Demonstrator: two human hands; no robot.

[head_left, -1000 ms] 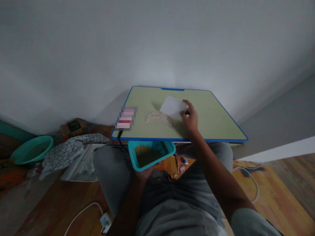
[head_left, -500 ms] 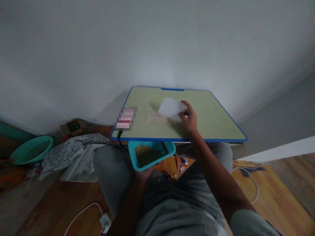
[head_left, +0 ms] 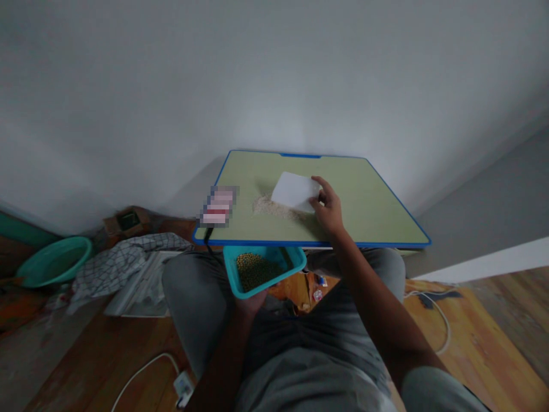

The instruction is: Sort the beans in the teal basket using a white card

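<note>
My right hand (head_left: 328,207) pinches the right edge of a thin white rectangular sheet, perhaps a scraper card (head_left: 295,191), between thumb and fingers. The card is tilted above a long heap of pale grains (head_left: 274,207) and partly covers it. The heap lies on a yellow-green tabletop (head_left: 369,209) with a blue rim. Below the near edge, my left hand (head_left: 252,300) supports a turquoise plastic basket (head_left: 295,264) from underneath, most of its fingers hidden. Greenish and yellowish beans or seeds (head_left: 257,272) lie inside the basket.
A blurred-out pinkish item (head_left: 219,207) sits at the table's left with a dark strap hanging down. On the floor at left are a turquoise basin (head_left: 58,260), a checked cloth (head_left: 124,257) and a cardboard box (head_left: 127,220). A white power strip (head_left: 183,386) lies at lower left.
My right hand has shifted the white card slightly left and toward me over the grain heap. My left hand and the basket stay in place.
</note>
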